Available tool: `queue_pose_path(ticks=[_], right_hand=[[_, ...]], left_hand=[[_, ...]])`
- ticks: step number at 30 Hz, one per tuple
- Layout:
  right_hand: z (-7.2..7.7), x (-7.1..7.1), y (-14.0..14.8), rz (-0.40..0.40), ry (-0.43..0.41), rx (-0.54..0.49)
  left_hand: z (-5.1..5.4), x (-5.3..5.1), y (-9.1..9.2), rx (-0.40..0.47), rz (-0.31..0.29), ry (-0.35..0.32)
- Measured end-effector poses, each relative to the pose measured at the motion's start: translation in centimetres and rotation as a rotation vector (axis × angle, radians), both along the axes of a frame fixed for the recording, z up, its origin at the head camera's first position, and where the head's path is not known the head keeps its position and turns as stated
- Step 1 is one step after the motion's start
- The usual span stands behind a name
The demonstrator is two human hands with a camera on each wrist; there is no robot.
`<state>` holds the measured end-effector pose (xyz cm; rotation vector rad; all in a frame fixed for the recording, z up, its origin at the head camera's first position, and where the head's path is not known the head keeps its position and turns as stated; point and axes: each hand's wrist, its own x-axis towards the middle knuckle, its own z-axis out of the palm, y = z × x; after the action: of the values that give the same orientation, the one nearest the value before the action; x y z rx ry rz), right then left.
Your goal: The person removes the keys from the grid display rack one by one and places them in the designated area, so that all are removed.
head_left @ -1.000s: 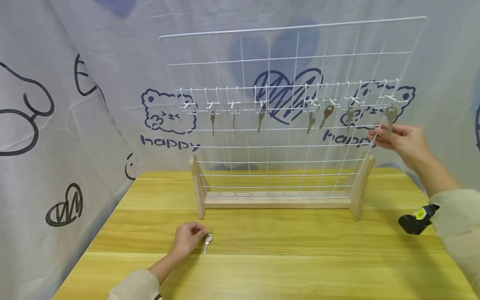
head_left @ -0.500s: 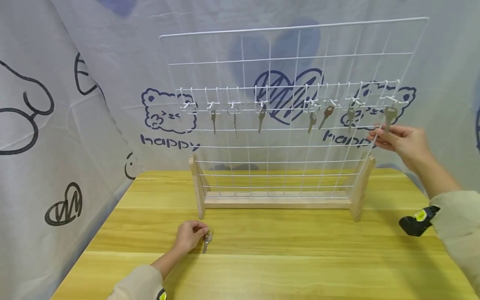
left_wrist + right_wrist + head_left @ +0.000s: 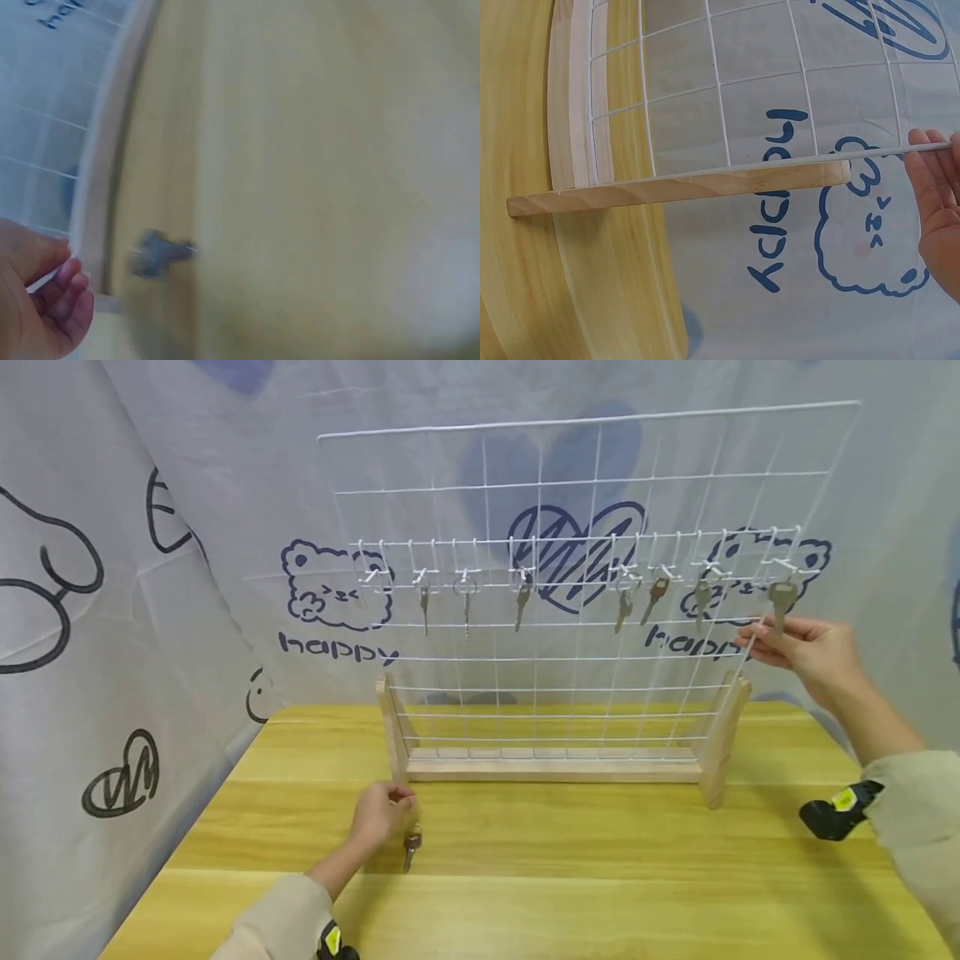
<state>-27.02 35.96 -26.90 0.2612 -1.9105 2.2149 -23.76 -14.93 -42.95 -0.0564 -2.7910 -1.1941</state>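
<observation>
The left hand (image 3: 377, 815) is narrow, thumb and fingertips together, and seems to pinch a ringed key (image 3: 412, 841) by its top end; its wrist view is too blurred to settle the exact grip. The key hangs just below those fingertips, blade downward, above the table (image 3: 555, 877). Just ahead of this hand stands the near foot of the wooden stand (image 3: 555, 771).

The right hand (image 3: 813, 656) holds the side wire of the white grid (image 3: 588, 421), its thumb and fingers on either side. Between the 2 hands, and higher than the left, 7 hanging keys (image 3: 522, 599) dangle from hooks; the nearest to the right hand hangs right over its fingers.

The likeliest trouble is a dropped key: a fingertip hold that thin could fail if the key swings or knocks the stand's foot ahead of it. A pull or twist by the right hand could rock the grid and set the keys swinging; those same fingers could nudge the key over them off its hook.
</observation>
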Motion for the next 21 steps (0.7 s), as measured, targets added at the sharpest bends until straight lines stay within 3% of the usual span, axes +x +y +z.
queue_pose_path(ticks=[6, 10, 15, 18, 21], right_hand=[[0.0, -0.2, -0.2, 0.020, 0.004, -0.018], [0.0, -0.2, 0.1, 0.045, 0.025, -0.045], [-0.1, -0.2, 0.2, 0.051, 0.030, -0.083], [-0.2, -0.1, 0.2, 0.051, 0.028, -0.063], [-0.2, -0.1, 0.1, 0.047, 0.020, -0.045]], left_hand=[[4.4, -1.8, 0.4, 0.112, -0.033, 0.125], [8.5, -3.0, 1.4, 0.207, 0.008, 0.151], [14.1, -3.8, 2.7, 0.364, 0.040, 0.179], [16.7, -4.1, 3.2, 0.446, 0.042, 0.222], [18.5, -4.4, 3.6, 0.523, 0.035, 0.263]])
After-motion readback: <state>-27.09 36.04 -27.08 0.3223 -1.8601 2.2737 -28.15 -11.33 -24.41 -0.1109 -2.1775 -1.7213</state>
